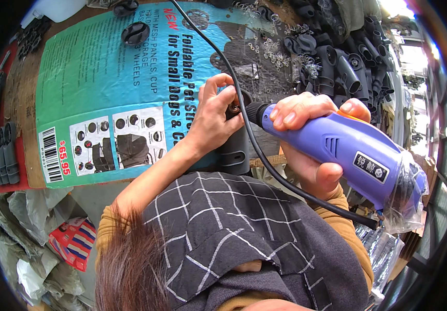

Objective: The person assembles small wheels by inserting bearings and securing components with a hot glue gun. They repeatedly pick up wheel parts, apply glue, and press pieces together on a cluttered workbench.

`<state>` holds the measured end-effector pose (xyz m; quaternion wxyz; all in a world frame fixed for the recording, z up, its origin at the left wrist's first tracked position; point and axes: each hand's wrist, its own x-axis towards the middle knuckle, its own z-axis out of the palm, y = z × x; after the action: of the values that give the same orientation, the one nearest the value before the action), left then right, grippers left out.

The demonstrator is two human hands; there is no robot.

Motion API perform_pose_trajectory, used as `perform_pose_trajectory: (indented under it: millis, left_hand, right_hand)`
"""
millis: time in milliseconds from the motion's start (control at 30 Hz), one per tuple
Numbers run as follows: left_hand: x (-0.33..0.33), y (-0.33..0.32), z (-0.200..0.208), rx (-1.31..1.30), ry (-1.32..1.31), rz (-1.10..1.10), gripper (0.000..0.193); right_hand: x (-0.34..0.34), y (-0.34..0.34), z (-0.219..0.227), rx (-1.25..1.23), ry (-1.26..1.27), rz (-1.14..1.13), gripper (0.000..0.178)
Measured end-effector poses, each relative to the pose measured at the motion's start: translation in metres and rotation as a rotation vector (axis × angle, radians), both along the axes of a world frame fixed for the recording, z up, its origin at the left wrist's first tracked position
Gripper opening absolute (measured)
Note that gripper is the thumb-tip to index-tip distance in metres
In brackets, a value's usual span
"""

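In my right hand [306,116] is a purple electric screwdriver [348,150], its fingers wrapped round the body near an orange lever [355,116]. The black nose [256,112] points left, close to the fingertips of my left hand [210,122]. Those fingers are bent round the upper end of a dark grey plastic tube fitting [235,155], where a small coppery piece shows. The screwdriver's bit and its exact contact with the fitting are hard to make out. A black cable [259,150] passes in front of the fitting and runs to the tool's rear, which clear plastic film covers.
A printed green and blue cardboard sheet [91,67] covers the table. Dark round caps [135,33] lie at its far side. Loose small metal pieces [270,49] and a heap of grey tube fittings [345,70] sit at the far right. More fittings [3,160] line the left.
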<state>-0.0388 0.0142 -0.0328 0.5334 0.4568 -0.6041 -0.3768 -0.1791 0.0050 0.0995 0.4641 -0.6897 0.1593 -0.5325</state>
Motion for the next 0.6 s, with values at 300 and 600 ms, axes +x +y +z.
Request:
perform_pose_trajectory:
  millis: [300, 600]
  left_hand:
    - [0.000, -0.002, 0.005, -0.070, 0.013, 0.052, 0.042]
    - [0.005, -0.002, 0.012, 0.089, -0.079, -0.018, 0.058]
  right_hand:
    - [0.002, 0.001, -0.001, 0.097, -0.063, 0.023, 0.076]
    - [0.000, -0.011, 0.001, 0.133, 0.078, 0.083, 0.076]
